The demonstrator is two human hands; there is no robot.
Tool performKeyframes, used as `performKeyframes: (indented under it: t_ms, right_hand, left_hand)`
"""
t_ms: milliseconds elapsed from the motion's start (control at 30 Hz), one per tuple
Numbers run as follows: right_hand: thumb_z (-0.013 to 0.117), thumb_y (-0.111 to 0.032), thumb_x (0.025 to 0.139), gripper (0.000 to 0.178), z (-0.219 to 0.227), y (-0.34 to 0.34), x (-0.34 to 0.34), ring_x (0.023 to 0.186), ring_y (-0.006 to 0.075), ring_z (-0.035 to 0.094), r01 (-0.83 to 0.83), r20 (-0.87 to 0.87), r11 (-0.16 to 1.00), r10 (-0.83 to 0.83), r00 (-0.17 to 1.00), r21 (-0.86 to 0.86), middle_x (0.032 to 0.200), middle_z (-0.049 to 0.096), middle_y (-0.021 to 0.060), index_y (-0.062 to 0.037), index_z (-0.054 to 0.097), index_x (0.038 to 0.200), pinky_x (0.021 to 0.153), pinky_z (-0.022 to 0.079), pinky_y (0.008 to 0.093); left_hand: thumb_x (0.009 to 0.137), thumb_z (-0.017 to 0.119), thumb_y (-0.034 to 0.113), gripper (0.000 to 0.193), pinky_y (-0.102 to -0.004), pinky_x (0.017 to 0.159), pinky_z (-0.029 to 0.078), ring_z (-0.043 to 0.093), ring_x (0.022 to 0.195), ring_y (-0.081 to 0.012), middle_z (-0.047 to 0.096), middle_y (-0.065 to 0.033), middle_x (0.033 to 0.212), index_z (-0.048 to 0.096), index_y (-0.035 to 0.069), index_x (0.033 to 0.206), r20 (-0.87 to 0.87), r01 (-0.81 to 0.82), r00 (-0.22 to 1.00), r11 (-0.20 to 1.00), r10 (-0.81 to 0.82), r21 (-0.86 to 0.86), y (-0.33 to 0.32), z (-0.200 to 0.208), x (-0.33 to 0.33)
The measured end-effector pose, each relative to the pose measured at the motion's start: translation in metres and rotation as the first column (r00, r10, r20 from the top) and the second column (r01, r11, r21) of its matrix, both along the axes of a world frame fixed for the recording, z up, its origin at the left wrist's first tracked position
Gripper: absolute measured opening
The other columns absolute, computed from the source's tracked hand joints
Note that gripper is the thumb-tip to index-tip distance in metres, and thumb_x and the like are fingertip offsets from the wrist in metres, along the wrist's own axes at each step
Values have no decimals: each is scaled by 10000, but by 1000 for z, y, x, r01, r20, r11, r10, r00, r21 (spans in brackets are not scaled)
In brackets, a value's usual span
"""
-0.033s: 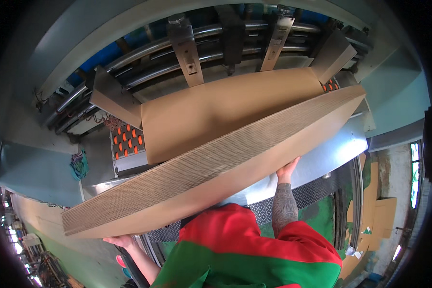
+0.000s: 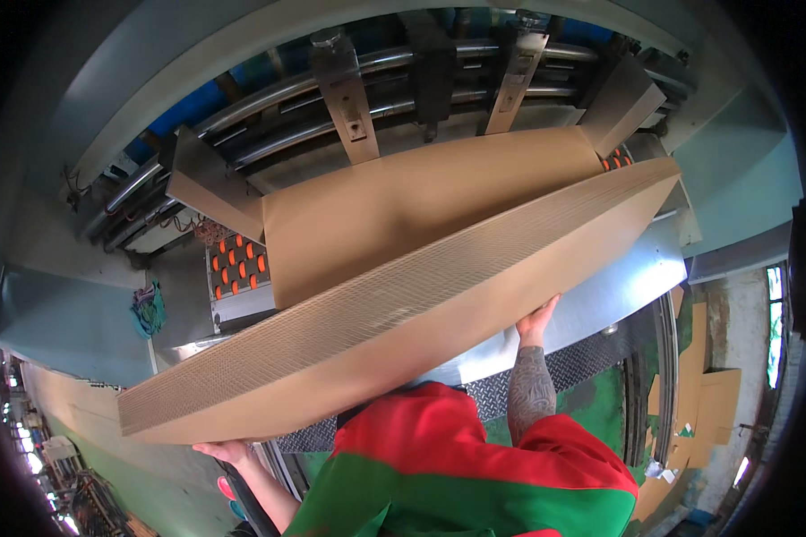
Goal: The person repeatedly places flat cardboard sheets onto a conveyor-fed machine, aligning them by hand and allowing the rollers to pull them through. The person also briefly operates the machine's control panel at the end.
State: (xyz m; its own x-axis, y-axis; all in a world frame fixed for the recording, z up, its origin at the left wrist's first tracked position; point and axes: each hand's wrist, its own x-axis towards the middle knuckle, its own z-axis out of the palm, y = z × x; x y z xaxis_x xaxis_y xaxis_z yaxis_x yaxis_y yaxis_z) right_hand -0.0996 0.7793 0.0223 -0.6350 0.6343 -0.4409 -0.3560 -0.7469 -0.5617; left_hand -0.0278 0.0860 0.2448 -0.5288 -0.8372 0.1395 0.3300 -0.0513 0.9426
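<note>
A thick stack of brown corrugated cardboard sheets lies slantwise across my body, its fluted edges turned up. The right end is farther away and the left end nearer. Under the near left end, my left hand supports the stack, its fingers partly hidden beneath. Farther right, my right hand grips the near lower side, with some fingers out of sight below. Beyond the stack, more flat cardboard rests in the machine's feed bay, partly covered by the stack I hold.
Two upright metal guide plates flank the bay. Metal brackets stand behind it, before steel bars. Orange rollers show at left. A steel shelf lies below the stack; cardboard scraps are on the right floor.
</note>
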Motion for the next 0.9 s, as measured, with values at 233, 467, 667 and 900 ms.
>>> performKeyframes:
  t_ms: [233, 467, 667, 900]
  right_hand:
    - [319, -732, 1053, 866, -21, 20, 31, 1500, 316, 397, 6, 244, 999, -18, 970, 48, 1684, 351, 95, -104, 297, 1648, 1217, 372, 448]
    - [553, -777, 946, 1055, -28, 66, 38, 1283, 335, 613, 14, 687, 967, -191, 701, 255, 1445, 598, 216, 149, 487, 1446, 1057, 522, 449]
    - [599, -815, 891, 1089, -6, 90, 17, 1138, 343, 691, -73, 852, 955, -222, 474, 289, 1322, 677, 234, 173, 579, 1349, 928, 572, 467]
    - [609, -780, 912, 1039, -13, 94, 3, 1146, 349, 692, -50, 795, 955, -214, 568, 293, 1325, 680, 220, 154, 576, 1365, 932, 570, 465]
  left_hand:
    - [1129, 316, 542, 719, -432, 1094, 454, 595, 1266, -287, 628, -184, 1394, 546, -76, 1415, 564, 190, 826, 941, 2, -282, 14, -54, -23]
    - [1058, 476, 632, 805, -419, 1016, 505, 655, 1165, -300, 676, -221, 1319, 588, -105, 1361, 876, 506, 420, 863, -237, -9, 33, -178, -98]
    - [1044, 497, 649, 774, -400, 969, 533, 690, 1122, -289, 719, -180, 1253, 630, -42, 1367, 759, 452, 412, 836, -504, 310, 47, -222, -63]
    - [1063, 487, 624, 728, -402, 1072, 502, 553, 1358, -231, 598, -90, 1463, 468, 75, 1541, 316, 347, 437, 482, -842, 804, 71, -170, 65]
